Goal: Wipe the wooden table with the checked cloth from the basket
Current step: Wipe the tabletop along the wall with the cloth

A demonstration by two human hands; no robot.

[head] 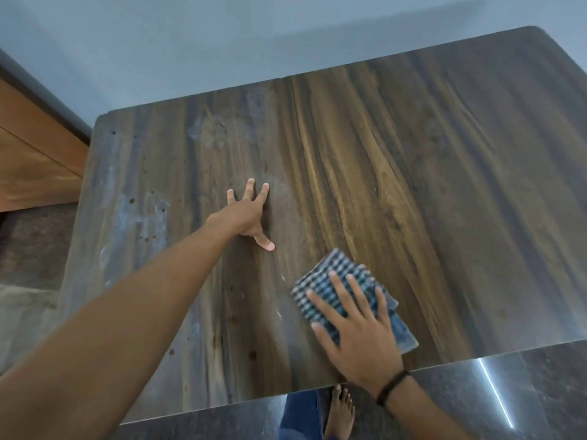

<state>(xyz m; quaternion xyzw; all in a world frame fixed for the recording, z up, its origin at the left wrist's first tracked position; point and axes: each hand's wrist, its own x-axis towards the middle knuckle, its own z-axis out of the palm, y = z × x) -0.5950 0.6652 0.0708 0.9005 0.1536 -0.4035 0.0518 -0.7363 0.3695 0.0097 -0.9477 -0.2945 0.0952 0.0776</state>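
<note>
I count one wooden table [413, 185], one checked cloth [330, 281], two hands, the left hand [249, 214] and the right hand [359, 338], one wristband [392, 387] and one bare foot [341, 411].

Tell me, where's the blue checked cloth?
Head view, lower right: blue checked cloth on the brown wooden table, near its front edge, under the right hand.

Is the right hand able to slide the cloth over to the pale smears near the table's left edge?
Probably not directly: the left forearm stretches over the table between the cloth and the smears.
</note>
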